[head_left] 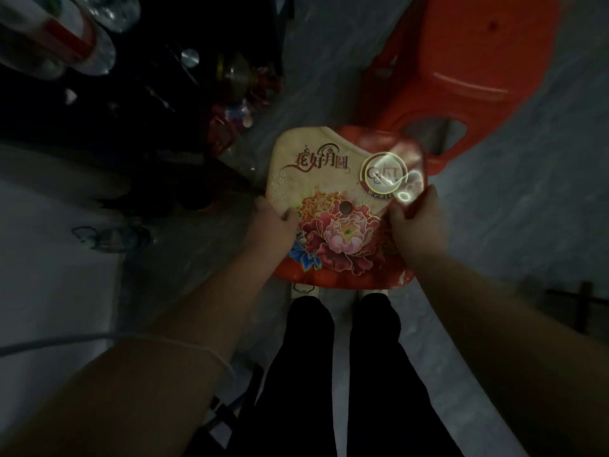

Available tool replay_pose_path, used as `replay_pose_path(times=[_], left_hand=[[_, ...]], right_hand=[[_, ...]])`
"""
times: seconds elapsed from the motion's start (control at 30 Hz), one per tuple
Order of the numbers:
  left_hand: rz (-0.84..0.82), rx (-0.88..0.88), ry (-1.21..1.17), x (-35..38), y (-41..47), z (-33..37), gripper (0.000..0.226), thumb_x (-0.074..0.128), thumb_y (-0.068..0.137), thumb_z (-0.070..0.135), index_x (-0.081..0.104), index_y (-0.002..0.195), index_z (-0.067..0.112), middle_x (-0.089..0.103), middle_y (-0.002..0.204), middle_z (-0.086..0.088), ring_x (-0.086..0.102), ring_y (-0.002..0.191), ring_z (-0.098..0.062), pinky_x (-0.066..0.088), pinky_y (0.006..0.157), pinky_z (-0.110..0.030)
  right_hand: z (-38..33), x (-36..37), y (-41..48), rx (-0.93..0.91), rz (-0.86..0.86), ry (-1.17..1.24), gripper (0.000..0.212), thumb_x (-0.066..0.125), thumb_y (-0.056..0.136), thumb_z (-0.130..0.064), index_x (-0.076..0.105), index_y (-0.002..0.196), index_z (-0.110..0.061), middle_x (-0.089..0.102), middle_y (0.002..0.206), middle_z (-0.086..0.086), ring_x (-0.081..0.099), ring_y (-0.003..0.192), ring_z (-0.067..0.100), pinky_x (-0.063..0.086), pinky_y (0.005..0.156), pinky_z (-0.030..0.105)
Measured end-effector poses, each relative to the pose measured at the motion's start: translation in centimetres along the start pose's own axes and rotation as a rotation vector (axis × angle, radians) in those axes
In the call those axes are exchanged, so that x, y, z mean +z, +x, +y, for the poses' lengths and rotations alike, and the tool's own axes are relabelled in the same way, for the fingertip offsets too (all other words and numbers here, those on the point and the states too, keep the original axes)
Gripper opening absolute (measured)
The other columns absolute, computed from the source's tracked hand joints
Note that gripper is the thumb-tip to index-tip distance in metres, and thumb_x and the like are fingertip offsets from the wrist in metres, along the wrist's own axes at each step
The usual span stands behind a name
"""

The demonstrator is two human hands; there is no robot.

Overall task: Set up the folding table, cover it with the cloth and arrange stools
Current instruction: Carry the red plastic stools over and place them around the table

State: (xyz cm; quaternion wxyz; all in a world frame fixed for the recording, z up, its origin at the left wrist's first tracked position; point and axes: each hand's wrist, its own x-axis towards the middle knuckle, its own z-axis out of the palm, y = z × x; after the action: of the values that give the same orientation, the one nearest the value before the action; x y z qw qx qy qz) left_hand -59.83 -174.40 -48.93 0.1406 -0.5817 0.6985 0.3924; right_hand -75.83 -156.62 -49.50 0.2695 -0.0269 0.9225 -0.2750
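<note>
Evidently in the stool-arranging step, the left grip (275, 225) and right grip (416, 219) clasp opposite edges of the flower-printed stool (316, 179) at frame centre, which next probably needs setting level on the floor (527, 159) near the red stool (461, 67) at upper right.

The stool seat (342, 206) I hold is glossy red plastic, its printed peony top smooth enough to throw back a glare. The second stool (461, 61) beyond is the same shiny red plastic, above a matt, mottled grey floor (527, 192); my trousers (372, 374) are dull black cloth.
</note>
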Motion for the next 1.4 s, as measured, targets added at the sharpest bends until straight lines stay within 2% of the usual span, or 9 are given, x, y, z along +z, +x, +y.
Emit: replay_pose_path(times=[0.3, 0.47, 0.57, 0.7, 0.87, 1.03, 1.13, 1.3, 1.4], left_hand=[[0.004, 0.381, 0.192, -7.6, -16.6, 9.9, 0.049, 0.052, 0.095, 0.049, 0.04, 0.124, 0.01, 0.06, 0.115, -0.015, 0.063, 0.099, -0.034, 0.041, 0.069, -0.035], [-0.045, 0.593, 0.291, -8.0, -24.2, 16.3, 0.047, 0.054, 0.093, 0.052, 0.043, 0.117, 0.013, 0.063, 0.11, -0.012, 0.064, 0.097, -0.033, 0.044, 0.07, -0.036], [-0.08, 0.717, 0.379, -6.6, -28.4, 19.9, 0.049, 0.055, 0.093, 0.05, 0.044, 0.117, 0.009, 0.062, 0.111, -0.017, 0.062, 0.102, -0.037, 0.041, 0.071, -0.036], [-0.144, 0.882, 0.494, -1.8, -34.0, 23.6, 0.052, 0.055, 0.093, 0.052, 0.044, 0.116, 0.007, 0.063, 0.114, -0.02, 0.061, 0.105, -0.041, 0.048, 0.081, -0.043], [-0.222, 1.013, 0.64, 7.2, -41.8, 26.8, 0.051, 0.055, 0.093, 0.052, 0.046, 0.116, 0.007, 0.063, 0.113, -0.02, 0.062, 0.105, -0.041, 0.047, 0.081, -0.042], [-0.342, 1.086, 0.721, 17.4, -49.9, 27.9, 0.05, 0.056, 0.093, 0.05, 0.047, 0.123, 0.01, 0.064, 0.117, -0.015, 0.062, 0.107, -0.037, 0.047, 0.083, -0.039], [-0.424, 1.102, 0.764, 23.0, -53.4, 27.6, 0.048, 0.057, 0.095, 0.047, 0.046, 0.123, 0.01, 0.064, 0.116, -0.014, 0.062, 0.105, -0.033, 0.042, 0.075, -0.033], [-0.529, 1.094, 0.814, 30.9, -55.6, 26.9, 0.05, 0.059, 0.096, 0.043, 0.045, 0.131, 0.01, 0.063, 0.118, -0.009, 0.061, 0.107, -0.03, 0.039, 0.075, -0.03], [-0.553, 1.133, 0.864, 35.2, -54.8, 26.4, 0.049, 0.058, 0.095, 0.044, 0.046, 0.131, 0.013, 0.061, 0.109, -0.003, 0.059, 0.099, -0.022, 0.039, 0.075, -0.03]], right_hand=[[-1.5, -18.9, -14.7, 0.031, 0.17, 0.016, 0.074, 0.06, 0.088, -0.04, 0.025, 0.149, -0.014, 0.052, 0.138, 0.013, 0.054, 0.124, 0.032, 0.048, 0.101, 0.05], [1.1, -27.1, -21.9, 0.136, 0.317, 0.093, 0.069, 0.062, 0.09, -0.036, 0.026, 0.145, -0.016, 0.056, 0.134, 0.012, 0.056, 0.121, 0.033, 0.049, 0.099, 0.048], [4.0, -30.5, -24.9, 0.231, 0.409, 0.146, 0.076, 0.06, 0.088, -0.043, 0.022, 0.148, -0.016, 0.055, 0.134, 0.013, 0.056, 0.12, 0.035, 0.049, 0.098, 0.05], [9.7, -34.2, -28.2, 0.365, 0.484, 0.234, 0.083, 0.057, 0.09, -0.048, 0.015, 0.152, -0.014, 0.054, 0.137, 0.015, 0.055, 0.122, 0.036, 0.049, 0.099, 0.05], [18.9, -38.1, -31.8, 0.525, 0.567, 0.359, 0.084, 0.054, 0.086, -0.056, 0.018, 0.15, -0.015, 0.056, 0.134, 0.014, 0.059, 0.117, 0.036, 0.052, 0.094, 0.052], [29.2, -40.8, -35.7, 0.675, 0.63, 0.458, 0.082, 0.054, 0.088, -0.054, 0.017, 0.15, -0.016, 0.053, 0.137, 0.014, 0.057, 0.119, 0.035, 0.053, 0.093, 0.052], [34.6, -41.4, -37.0, 0.763, 0.661, 0.5, 0.082, 0.056, 0.091, -0.049, 0.013, 0.152, -0.016, 0.051, 0.14, 0.016, 0.056, 0.121, 0.035, 0.052, 0.094, 0.051], [41.4, -40.5, -37.4, 0.899, 0.678, 0.583, 0.083, 0.058, 0.093, -0.042, 0.01, 0.155, -0.017, 0.046, 0.145, 0.016, 0.054, 0.123, 0.037, 0.05, 0.093, 0.048], [44.4, -38.8, -36.4, 0.978, 0.679, 0.636, 0.086, 0.059, 0.094, -0.041, 0.005, 0.157, -0.017, 0.043, 0.148, 0.014, 0.052, 0.126, 0.035, 0.048, 0.096, 0.047]])
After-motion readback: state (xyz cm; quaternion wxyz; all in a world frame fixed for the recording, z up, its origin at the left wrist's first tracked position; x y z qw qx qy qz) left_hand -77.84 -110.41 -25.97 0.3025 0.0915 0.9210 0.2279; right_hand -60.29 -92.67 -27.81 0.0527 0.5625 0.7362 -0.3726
